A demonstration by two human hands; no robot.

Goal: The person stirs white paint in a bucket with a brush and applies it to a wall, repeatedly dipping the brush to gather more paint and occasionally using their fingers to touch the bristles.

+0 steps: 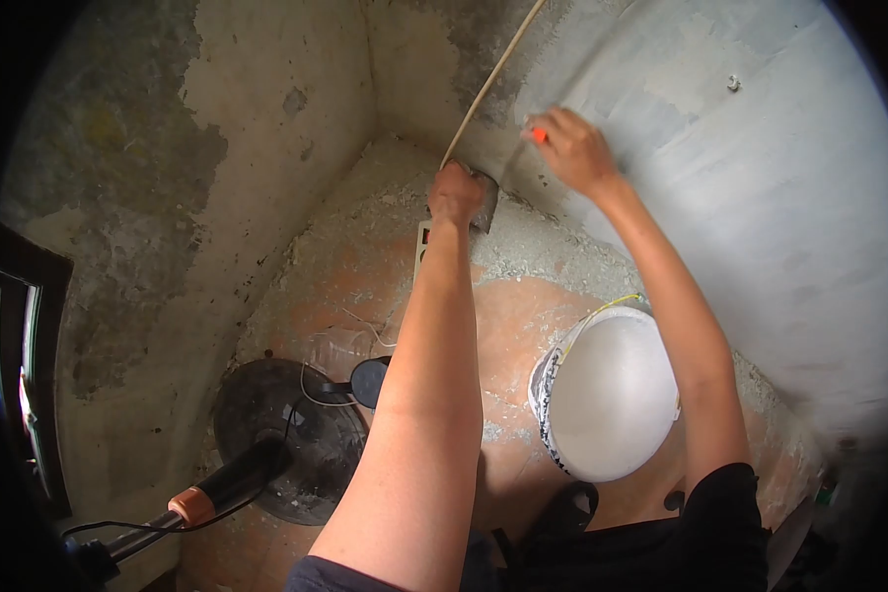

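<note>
My left hand (456, 192) is closed at the far end of the floor, by the foot of the wall. A flat grey plate (485, 203) sticks out on its right side, with the gripped part hidden by my fingers. Behind the same hand a beige cable (493, 77) runs upward, and a white power strip (422, 243) shows below it. My right hand (574, 150), smeared by motion, is raised in front of the pale wall (760, 197). Its fingers are wrapped round a small orange-handled tool (540, 135), whose far end is blurred.
A white bucket (612, 395) with a yellow handle stands below my right forearm. At left, a round black base (291, 444) carries a black pole with a copper-coloured collar (190, 505); thin cords lie around it. Plaster crumbs cover the floor (523, 296) along the walls.
</note>
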